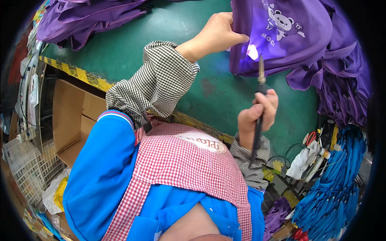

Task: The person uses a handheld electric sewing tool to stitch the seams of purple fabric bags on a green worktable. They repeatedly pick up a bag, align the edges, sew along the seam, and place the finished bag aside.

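My left hand [219, 35] pinches the left edge of a purple fabric piece [293, 50] printed with a pale teddy bear, thumb on top. My right hand [259, 114] is closed around the black handle of a soldering iron [261, 80], which points away from me. Its metal barrel reaches over the near left part of the fabric. Just beside the tip, a bright white-violet light spot [252, 52] shines on the cloth. Whether the tip touches the fabric I cannot tell.
Purple fabric piles lie at the far left [88, 20] and right [345, 80] of the green table [209, 86]. Yellow-black tape [76, 72] marks its near edge. A cardboard box [68, 120] stands lower left. Blue straps [329, 180] hang at right near red-handled scissors [310, 138].
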A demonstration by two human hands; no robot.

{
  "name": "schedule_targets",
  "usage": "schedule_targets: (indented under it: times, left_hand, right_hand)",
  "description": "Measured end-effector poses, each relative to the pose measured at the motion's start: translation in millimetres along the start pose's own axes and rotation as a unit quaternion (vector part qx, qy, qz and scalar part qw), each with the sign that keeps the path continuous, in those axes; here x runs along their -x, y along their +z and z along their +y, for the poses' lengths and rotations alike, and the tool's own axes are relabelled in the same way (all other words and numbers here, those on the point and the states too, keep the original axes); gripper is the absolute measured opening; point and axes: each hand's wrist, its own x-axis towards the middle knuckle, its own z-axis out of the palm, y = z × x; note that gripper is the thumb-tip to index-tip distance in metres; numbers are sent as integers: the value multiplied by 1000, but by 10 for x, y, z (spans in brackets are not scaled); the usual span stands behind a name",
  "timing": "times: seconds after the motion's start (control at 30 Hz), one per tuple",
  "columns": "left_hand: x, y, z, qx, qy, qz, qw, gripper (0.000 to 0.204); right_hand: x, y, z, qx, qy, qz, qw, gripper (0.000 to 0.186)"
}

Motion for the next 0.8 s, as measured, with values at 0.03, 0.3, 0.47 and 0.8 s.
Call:
schedule_targets:
  times: [0.03, 0.3, 0.47, 0.8]
  left_hand:
    - [-26, 10, -10, -8, 3, 4, 1000, 26]
    - [-76, 102, -13, -22, 31, 3, 999, 29]
    - [-49, 119, -37, -16, 55, 15, 998, 31]
    - [490, 735, -348, 193, -51, -38, 979, 48]
  right_hand:
    - [-9, 45, 17, -1, -20, -12, 1000, 17]
    - [-32, 137, 98, 46, -54, -83, 994, 8]
    - [-207, 166, 18, 59, -43, -89, 993, 11]
    - [-399, 336, 856, -97, 38, 119, 987, 48]
